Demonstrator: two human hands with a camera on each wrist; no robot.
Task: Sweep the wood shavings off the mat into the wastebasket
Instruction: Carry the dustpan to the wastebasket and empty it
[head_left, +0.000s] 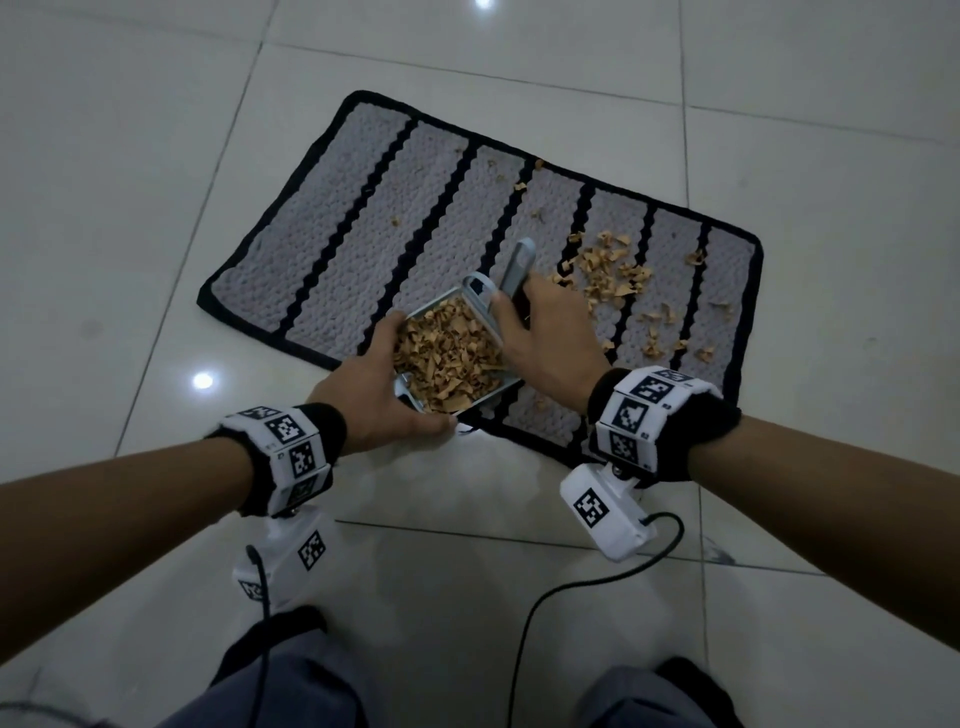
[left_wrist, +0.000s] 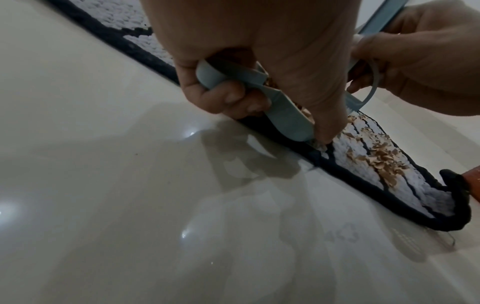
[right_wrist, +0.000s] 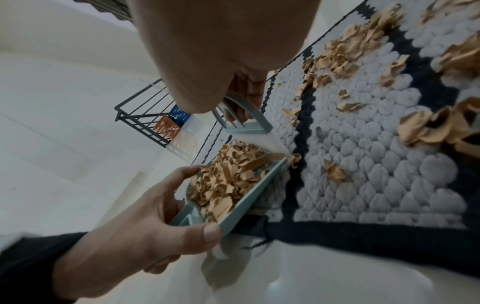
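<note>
A grey mat (head_left: 363, 208) with black stripes lies on the tiled floor. My left hand (head_left: 384, 395) grips a small light-blue dustpan (head_left: 434, 307) at the mat's near edge, thumb on its near rim. The pan is heaped with wood shavings (head_left: 447, 358). My right hand (head_left: 535, 327) holds a small light-blue brush (head_left: 517, 265), whose bristles meet the pan's right rim (right_wrist: 249, 203). Loose shavings (head_left: 608, 275) are scattered over the mat's right part. In the left wrist view my fingers (left_wrist: 228, 98) curl round the pan's handle (left_wrist: 285, 115).
The right wrist view shows a black wire rack (right_wrist: 137, 111) on the floor past the mat, with an orange perforated container (right_wrist: 166, 127) and a blue one (right_wrist: 179, 113) by it. Glossy tiles surround the mat. Cables trail from my wrist cameras (head_left: 608, 519).
</note>
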